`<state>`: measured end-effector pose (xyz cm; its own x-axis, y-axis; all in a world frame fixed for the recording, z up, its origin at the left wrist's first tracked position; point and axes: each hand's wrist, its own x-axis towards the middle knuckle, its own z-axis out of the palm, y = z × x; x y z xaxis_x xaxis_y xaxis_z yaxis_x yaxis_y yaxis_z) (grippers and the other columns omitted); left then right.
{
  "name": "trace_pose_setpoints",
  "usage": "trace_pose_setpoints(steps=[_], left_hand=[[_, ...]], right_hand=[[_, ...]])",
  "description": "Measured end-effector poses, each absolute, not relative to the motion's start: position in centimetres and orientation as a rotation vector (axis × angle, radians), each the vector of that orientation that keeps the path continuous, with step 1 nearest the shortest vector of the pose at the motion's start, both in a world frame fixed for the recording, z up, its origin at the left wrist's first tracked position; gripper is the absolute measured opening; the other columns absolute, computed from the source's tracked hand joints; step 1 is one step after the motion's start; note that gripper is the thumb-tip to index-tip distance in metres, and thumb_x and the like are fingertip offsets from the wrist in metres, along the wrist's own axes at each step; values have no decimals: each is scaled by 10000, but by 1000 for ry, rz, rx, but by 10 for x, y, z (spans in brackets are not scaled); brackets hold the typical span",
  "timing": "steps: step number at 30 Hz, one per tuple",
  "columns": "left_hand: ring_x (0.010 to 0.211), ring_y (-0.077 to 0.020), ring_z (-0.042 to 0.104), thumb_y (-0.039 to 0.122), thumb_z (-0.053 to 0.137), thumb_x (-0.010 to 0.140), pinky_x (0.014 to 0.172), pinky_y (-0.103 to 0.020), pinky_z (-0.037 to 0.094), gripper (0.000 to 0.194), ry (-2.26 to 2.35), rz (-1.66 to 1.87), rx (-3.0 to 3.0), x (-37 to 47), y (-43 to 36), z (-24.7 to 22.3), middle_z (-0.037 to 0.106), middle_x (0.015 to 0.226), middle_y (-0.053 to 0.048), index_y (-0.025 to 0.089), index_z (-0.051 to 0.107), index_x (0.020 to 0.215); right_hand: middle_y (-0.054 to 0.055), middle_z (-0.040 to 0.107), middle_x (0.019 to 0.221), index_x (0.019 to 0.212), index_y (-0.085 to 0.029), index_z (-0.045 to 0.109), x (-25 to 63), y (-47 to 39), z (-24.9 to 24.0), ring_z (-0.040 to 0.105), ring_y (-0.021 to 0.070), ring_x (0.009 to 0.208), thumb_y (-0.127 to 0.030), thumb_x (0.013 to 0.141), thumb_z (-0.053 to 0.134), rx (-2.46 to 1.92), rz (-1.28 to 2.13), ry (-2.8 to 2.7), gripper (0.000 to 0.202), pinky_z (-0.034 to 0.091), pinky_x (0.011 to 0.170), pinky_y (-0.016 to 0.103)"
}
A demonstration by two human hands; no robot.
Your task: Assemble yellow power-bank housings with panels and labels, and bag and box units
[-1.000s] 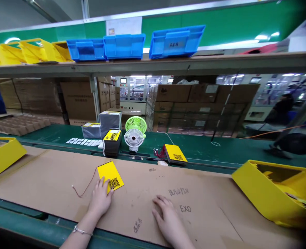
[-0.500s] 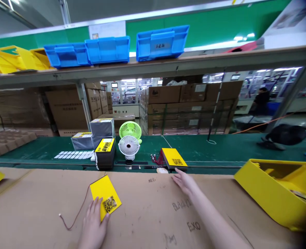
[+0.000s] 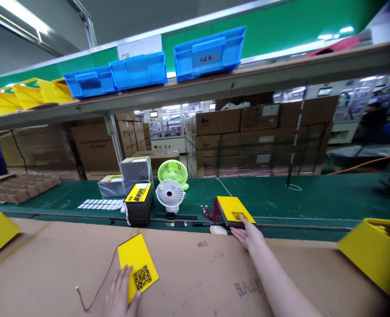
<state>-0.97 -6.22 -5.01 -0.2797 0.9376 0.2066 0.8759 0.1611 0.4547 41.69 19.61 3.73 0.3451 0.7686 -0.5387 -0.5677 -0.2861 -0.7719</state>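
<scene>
A flat yellow panel (image 3: 135,252) with a printed QR code lies on the cardboard sheet, a thin dark wire with a small white plug trailing from its left side. My left hand (image 3: 120,293) holds its lower corner between thumb and fingers. Farther off, a stack of similar yellow panels (image 3: 231,208) sits on the green bench, with red wires and white plugs bunched at its left. My right hand (image 3: 247,232) has its thumb on top of the stack by the QR code and its fingers along the near edge; how many panels it grips I cannot tell.
White fan (image 3: 169,193) and green fan (image 3: 173,171) stand behind a dark yellow-topped stack (image 3: 138,204) and grey boxes (image 3: 135,169). Yellow bins (image 3: 369,253) flank the cardboard (image 3: 188,281). Blue bins (image 3: 209,53) line the overhead shelf.
My right hand has reached the panel stack, and its thumb now rests on top. My left hand stays at the single panel. The view has shifted slightly.
</scene>
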Motion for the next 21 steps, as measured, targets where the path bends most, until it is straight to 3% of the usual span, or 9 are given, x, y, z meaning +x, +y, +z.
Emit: trace_pose_setpoints(steps=[3, 12, 21], left_hand=[[1377, -276, 263, 398, 361, 871, 1101, -484, 297, 582, 2337, 715, 1803, -4, -66, -43, 353, 1470, -114, 105, 388, 1374], [1381, -274, 241, 351, 354, 885, 1104, -471, 274, 476, 2395, 558, 1700, 16, -72, -9, 337, 1482, -68, 192, 484, 1314], [1372, -265, 249, 343, 391, 876, 1089, -466, 292, 453, 2396, 660, 1694, 14, -74, -10, 362, 1464, -67, 203, 485, 1296]], right_hand=[[236, 546, 1238, 1199, -114, 480, 420, 202, 32, 608, 330, 1046, -249, 711, 756, -1308, 1243, -168, 577, 594, 730, 393], [79, 627, 1161, 968, -164, 585, 413, 183, 16, 638, 235, 989, -153, 642, 739, -1054, 1041, -273, 361, 536, 859, 436], [54, 675, 1045, 1057, -200, 622, 382, 148, 74, 660, 165, 805, -176, 680, 712, -793, 1249, -554, 388, 583, 630, 253]])
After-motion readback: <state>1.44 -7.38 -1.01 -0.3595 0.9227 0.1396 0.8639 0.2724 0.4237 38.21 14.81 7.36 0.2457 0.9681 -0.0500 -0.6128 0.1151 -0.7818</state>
